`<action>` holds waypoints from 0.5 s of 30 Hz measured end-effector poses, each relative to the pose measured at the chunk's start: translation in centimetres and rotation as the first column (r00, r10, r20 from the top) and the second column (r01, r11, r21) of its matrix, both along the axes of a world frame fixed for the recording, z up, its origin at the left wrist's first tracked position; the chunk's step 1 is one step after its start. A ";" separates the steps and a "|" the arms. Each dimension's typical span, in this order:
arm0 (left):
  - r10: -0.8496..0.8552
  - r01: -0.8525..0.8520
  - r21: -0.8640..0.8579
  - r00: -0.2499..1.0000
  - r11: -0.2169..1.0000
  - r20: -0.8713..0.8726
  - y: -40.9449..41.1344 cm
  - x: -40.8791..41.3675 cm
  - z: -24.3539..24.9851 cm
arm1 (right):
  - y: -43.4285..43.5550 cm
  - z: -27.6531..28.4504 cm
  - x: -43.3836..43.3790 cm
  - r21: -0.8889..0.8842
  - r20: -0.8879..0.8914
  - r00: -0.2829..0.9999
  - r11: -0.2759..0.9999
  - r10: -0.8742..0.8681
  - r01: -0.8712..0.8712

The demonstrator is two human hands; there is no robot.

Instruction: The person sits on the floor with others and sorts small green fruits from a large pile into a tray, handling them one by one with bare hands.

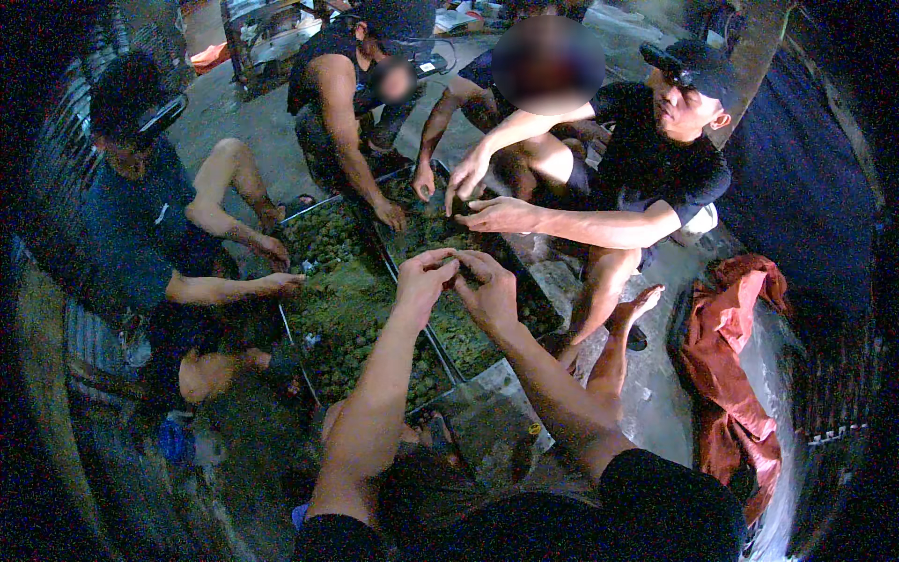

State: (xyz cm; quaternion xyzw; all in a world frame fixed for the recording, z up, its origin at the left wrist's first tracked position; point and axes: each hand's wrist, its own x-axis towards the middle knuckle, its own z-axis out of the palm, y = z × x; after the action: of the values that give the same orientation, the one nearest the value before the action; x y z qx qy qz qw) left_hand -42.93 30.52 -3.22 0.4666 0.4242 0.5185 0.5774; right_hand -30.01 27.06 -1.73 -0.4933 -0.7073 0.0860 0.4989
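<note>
My left hand [423, 282] and my right hand [489, 286] meet at the fingertips above two shallow trays. Pinched between them is a small dark greenish lump [450, 261], mostly hidden by the fingers. Below on the left lies a metal-rimmed tray [298, 365] with many rough green lumps [348, 369] and loose green crumbs [344, 288]. The second tray [460, 369] sits right beside it, holding a layer of similar crumbly material, with darker lumps along its right side. My forearms cross over the near ends of both trays.
Several people sit around the trays. One co-worker's hands [484, 204] are just beyond mine, around a dark lump. Another person's hand [390, 214] reaches into the trays from the far side; at left, a hand [284, 281] hovers at the rim. Reddish cloth [730, 351] lies at right.
</note>
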 end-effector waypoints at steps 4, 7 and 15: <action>0.003 0.001 0.052 0.997 0.999 -0.075 0.3 -0.3 0.6 | 0.5 -0.2 0.4 0.108 -0.122 0.987 0.990 0.103 -0.090; 0.027 -0.033 -0.047 0.992 0.998 -0.126 -0.3 -0.9 1.4 | 0.2 0.0 -0.2 0.046 -0.119 0.987 0.994 0.106 -0.101; 0.015 -0.012 -0.145 1.000 0.989 0.015 -3.2 1.2 1.9 | -2.2 0.2 2.4 -0.366 -0.427 0.904 0.917 -0.017 -0.156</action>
State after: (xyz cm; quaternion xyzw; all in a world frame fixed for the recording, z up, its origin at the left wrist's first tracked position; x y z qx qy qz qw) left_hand -41.78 27.34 -1.28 0.4162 0.4592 0.4940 0.6098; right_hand -27.63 24.83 -1.50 -0.5267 -0.5685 0.3481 0.5275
